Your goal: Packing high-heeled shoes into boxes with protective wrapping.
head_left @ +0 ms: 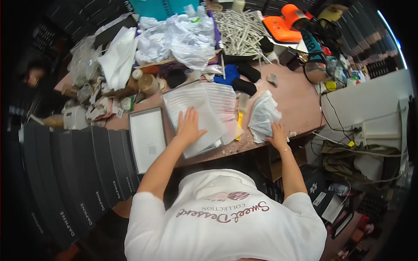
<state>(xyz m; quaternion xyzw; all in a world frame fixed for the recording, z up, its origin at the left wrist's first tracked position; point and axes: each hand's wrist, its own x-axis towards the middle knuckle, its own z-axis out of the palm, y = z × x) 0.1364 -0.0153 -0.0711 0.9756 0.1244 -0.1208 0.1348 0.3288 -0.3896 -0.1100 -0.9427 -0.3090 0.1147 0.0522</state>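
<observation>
My left hand lies flat with fingers apart on a thin white sheet. This sheet covers a shallow grey-edged box, whose contents are hidden. Fanned white sheets with a pinkish tint stick out to its right. My right hand rests at the lower right corner of a crumpled white cloth or tissue, its fingers stretched over the edge. Between the hands lies a brush with a yellow handle. Left of my left arm is an open box part with a white inside.
Dark boxes are stacked at the left. At the back stand a bin of crumpled white tissue and a heap of white sticks. An orange tool is at the back right. Cables hang beyond the table's right edge.
</observation>
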